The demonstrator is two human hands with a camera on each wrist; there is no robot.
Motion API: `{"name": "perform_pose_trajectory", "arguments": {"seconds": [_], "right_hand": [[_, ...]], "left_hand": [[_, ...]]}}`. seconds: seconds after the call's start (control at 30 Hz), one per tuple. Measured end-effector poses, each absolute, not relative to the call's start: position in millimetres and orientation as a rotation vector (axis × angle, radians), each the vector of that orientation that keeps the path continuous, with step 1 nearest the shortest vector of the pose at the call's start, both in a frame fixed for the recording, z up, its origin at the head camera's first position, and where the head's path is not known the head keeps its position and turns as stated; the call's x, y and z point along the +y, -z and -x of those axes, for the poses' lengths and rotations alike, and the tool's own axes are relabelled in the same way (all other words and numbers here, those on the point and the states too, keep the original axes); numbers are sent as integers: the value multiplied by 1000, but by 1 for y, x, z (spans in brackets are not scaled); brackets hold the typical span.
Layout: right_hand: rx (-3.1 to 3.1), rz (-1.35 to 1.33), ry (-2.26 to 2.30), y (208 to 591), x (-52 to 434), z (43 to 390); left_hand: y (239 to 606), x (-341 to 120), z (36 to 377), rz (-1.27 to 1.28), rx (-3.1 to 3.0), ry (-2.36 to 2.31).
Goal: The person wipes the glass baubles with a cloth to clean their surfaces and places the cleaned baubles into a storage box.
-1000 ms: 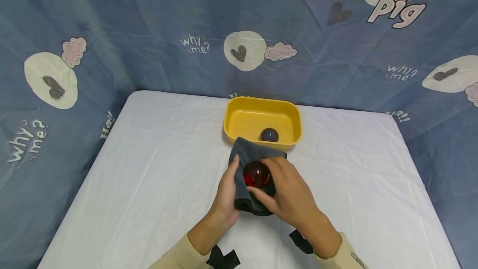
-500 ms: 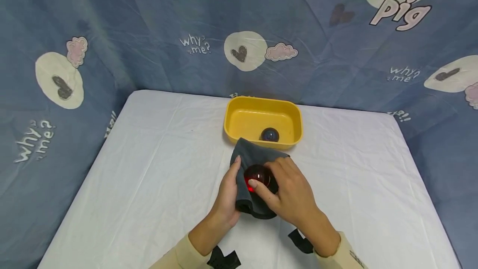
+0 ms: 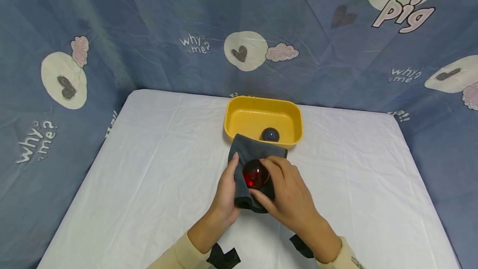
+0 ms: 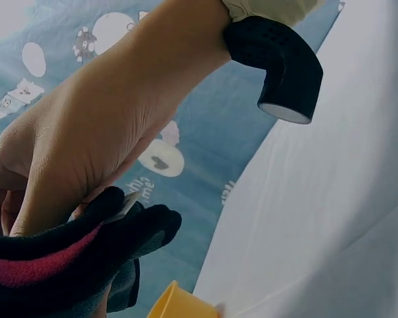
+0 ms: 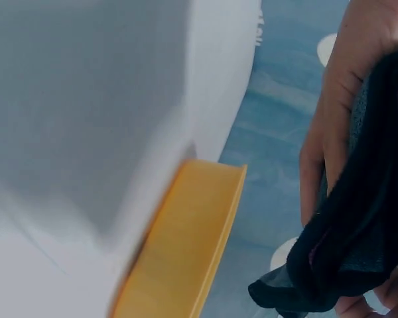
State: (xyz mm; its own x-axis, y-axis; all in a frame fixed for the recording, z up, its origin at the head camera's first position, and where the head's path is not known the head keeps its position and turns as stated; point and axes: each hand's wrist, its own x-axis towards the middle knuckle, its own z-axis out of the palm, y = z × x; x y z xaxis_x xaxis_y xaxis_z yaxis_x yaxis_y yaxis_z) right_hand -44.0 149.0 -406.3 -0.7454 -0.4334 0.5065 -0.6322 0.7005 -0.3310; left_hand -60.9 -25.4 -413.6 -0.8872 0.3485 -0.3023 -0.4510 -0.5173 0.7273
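My left hand (image 3: 226, 192) holds a folded dark grey cloth (image 3: 244, 146) from its left side, with the thumb along the edge. On the cloth lies a shiny, see-through red ball (image 3: 254, 174). My right hand (image 3: 289, 192) grips this ball from the right, fingers at its upper edge and thumb at its lower edge. In the left wrist view the cloth (image 4: 129, 242) shows dark folds, a pink-red strip and a small white tag. The right wrist view has the cloth (image 5: 345, 245) at its right edge, with fingers around it; the ball is hidden there.
Just beyond the cloth stands a yellow tray (image 3: 235, 113) on the white-covered table (image 3: 168, 157). A dark, shiny ball (image 3: 270, 135) lies inside it near the front wall. A blue printed curtain (image 3: 186, 11) surrounds the table's back and sides.
The right thumb rose over the red ball's front, then went back to its lower edge. Over the last half second, hands, cloth and ball shifted slightly toward the tray.
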Motion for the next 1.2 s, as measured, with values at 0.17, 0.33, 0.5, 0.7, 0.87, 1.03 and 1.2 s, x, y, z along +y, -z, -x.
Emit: {"name": "perform_pose_trajectory", "arguments": {"seconds": [0.17, 0.33, 0.5, 0.7, 0.87, 1.03, 1.2], "right_hand": [[-2493, -813, -714, 407, 148, 44], [-2490, -801, -733, 407, 146, 46], [-2504, -775, -750, 410, 146, 48], [-2523, -714, -765, 417, 145, 48], [-2578, -657, -737, 416, 145, 48], [-2616, -673, -757, 413, 149, 46], [-2570, -799, -749, 412, 152, 42]], "left_hand": [[415, -26, 60, 146, 1198, -2376], [418, -27, 58, 157, 1191, -2367], [420, -28, 54, 153, 1203, -2352], [423, -29, 50, 150, 1179, -2348], [423, -29, 50, 172, 1162, -2346], [420, -30, 53, 173, 1150, -2370], [418, -32, 56, 146, 1154, -2389]]}}
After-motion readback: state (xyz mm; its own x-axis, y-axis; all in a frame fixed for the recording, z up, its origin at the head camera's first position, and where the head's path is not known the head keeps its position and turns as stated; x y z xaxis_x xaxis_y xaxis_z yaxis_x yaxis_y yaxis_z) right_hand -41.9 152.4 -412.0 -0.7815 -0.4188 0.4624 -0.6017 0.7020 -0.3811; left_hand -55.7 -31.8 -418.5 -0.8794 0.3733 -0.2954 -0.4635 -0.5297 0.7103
